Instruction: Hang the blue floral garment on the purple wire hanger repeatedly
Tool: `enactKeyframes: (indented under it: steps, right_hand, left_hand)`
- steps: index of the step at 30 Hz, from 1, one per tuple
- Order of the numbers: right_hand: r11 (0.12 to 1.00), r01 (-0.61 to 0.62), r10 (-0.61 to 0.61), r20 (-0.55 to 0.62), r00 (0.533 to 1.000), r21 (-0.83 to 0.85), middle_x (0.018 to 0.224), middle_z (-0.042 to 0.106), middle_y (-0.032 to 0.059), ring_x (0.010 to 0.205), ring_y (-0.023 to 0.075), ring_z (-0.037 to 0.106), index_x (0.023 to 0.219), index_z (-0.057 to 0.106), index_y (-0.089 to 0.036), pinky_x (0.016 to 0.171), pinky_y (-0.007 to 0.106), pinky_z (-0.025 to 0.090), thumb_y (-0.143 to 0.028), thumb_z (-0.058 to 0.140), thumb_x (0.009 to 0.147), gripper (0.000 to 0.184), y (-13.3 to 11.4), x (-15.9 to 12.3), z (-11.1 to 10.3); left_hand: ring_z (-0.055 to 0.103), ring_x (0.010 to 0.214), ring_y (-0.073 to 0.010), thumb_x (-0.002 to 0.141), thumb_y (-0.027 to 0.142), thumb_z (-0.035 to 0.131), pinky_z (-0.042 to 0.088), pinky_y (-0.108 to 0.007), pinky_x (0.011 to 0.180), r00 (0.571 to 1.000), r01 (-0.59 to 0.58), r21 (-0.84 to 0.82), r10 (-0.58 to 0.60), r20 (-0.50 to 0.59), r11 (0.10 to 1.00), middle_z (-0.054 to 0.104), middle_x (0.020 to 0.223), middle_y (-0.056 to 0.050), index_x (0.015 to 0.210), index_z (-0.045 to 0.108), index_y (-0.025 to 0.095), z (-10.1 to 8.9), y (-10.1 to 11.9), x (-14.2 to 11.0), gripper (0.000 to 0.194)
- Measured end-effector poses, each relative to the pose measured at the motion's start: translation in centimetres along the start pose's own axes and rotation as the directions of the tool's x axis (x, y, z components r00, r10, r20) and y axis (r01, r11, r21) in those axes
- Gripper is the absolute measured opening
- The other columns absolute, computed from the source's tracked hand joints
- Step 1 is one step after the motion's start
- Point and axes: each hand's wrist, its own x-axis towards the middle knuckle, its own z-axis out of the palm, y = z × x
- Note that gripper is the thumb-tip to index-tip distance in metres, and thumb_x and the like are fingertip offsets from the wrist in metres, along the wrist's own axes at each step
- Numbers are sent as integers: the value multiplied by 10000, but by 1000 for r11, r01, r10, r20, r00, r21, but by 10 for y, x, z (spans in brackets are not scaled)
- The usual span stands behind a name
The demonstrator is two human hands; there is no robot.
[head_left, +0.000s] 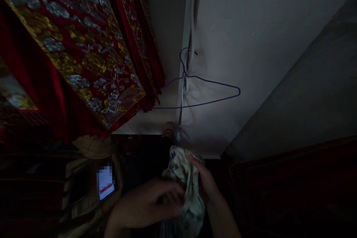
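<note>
Indoors, cloth before pale wall.

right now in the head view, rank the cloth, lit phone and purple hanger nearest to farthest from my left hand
1. Cloth, right at your left hand
2. Lit phone, to its left
3. Purple hanger, ahead, higher in view
</note>
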Motion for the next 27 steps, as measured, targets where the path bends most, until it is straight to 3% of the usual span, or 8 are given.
enactKeyframes:
  steps: [2,4,6,11,15,18,20,27]
  right_hand:
    - [989,-142,143,-22,990,51,748,759,74,748,288,735,831,764,-171,753,417,582,-610,858,589,510,-3,-6,-2]
    - [977,-209,210,-25,977,38,804,768,73,752,259,726,857,767,-169,752,379,572,-541,896,552,498,0,-13,-3]
    - [970,-242,242,6,970,-18,851,770,58,756,225,711,883,767,-181,753,338,558,-464,926,517,489,5,-21,-3]
    - [884,-330,423,269,865,-330,770,685,-26,670,124,600,858,727,-197,690,245,497,-414,903,548,418,-10,-35,0]
    - [670,44,451,453,769,-741,629,552,-48,565,90,443,694,652,-198,558,212,383,-400,721,789,234,-59,-29,-4]
    - [373,405,329,527,784,-835,563,499,-44,524,96,403,619,627,-198,511,234,289,-282,675,822,225,-96,-23,-5]
    - [265,500,238,558,795,-825,563,530,-41,515,102,433,639,670,-204,503,239,280,-251,711,783,156,-119,-26,-4]
    - [306,547,-41,563,825,-779,689,675,-9,622,151,594,817,763,-206,554,224,429,-302,737,739,127,-195,-42,9]
  left_hand:
    - [671,953,-224,981,476,549,491,-310,877,983,-78,-75,64,-171,994,744,986,-62,1067,719,217,-18,6,0,322]
    - [641,1039,-234,999,475,512,458,-321,956,907,-211,-88,161,-388,974,725,1028,-54,1029,698,227,-28,4,12,311]
    - [590,1166,-252,1007,515,470,413,-340,1045,860,-296,-58,240,-450,953,696,1161,-57,1079,679,240,-28,-4,31,353]
    - [635,1090,-277,982,713,212,455,-403,1022,993,-115,64,117,-29,991,719,1127,-106,1045,744,202,-14,-41,61,741]
    - [659,1110,-271,1007,615,347,341,-463,1155,996,-83,316,69,55,945,747,1146,-69,1099,754,268,-28,-61,55,543]
    - [563,1324,-304,1021,504,417,69,-586,1242,998,-55,519,26,64,853,723,1280,-33,1191,728,334,-51,-63,45,393]
    - [415,1459,-348,1004,486,464,-31,-665,1214,999,6,625,-28,25,780,659,1399,-26,1300,669,372,-64,-61,39,378]
    - [289,1525,-364,864,184,572,62,-671,1224,963,219,823,22,-270,524,586,1485,7,1274,696,376,-114,-60,25,470]
